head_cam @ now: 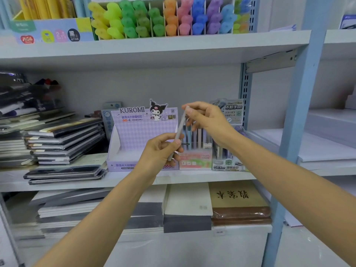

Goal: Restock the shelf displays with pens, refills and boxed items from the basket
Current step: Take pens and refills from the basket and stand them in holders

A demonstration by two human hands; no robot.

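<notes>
Both hands hold one slim grey pen (179,130) in front of the middle shelf. My left hand (161,149) grips its lower end, and my right hand (207,120) pinches its upper end. Behind them stands a purple Kuromi display box (134,135), whose tray looks empty. A pink Fruit Soda display (195,158) with several upright pens sits beside it, partly hidden by my right hand. Further right is a green-labelled lead display (228,162). The basket is out of view.
Stacks of dark notebooks (63,139) fill the left of the middle shelf (192,178). Coloured highlighters (163,18) line the upper shelf. Notebooks and a brown book (237,195) lie on the lower shelf. A blue upright post (300,112) stands at the right.
</notes>
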